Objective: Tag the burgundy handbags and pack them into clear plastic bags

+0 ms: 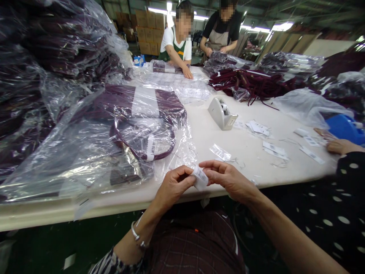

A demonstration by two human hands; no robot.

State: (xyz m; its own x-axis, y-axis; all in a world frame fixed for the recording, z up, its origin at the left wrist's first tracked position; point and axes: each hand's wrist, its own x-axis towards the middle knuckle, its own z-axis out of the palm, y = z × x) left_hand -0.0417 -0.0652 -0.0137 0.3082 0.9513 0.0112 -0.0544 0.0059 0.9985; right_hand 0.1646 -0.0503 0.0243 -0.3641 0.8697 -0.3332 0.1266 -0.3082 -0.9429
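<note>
Between my two hands, just over the table's front edge, is a small white printed label (200, 178) with black text. My left hand (175, 186) pinches its left side between thumb and finger. At its right side my right hand (225, 178) also has its fingertips closed on it. To the left lies a dark maroon handbag (168, 101) in a clear plastic bag (94, 152); white wrapping covers part of its body and handle. A clear strip with white labels (220, 152) lies just beyond my right hand.
A grey tape dispenser (222, 114) stands mid-table. Paper tags (258, 128) with strings lie to the right, near a co-worker's hand (339, 146) and a blue object (345, 128). Bagged maroon goods (71, 49) pile high at left; maroon straps (251, 82) heap behind. Two people work across the table.
</note>
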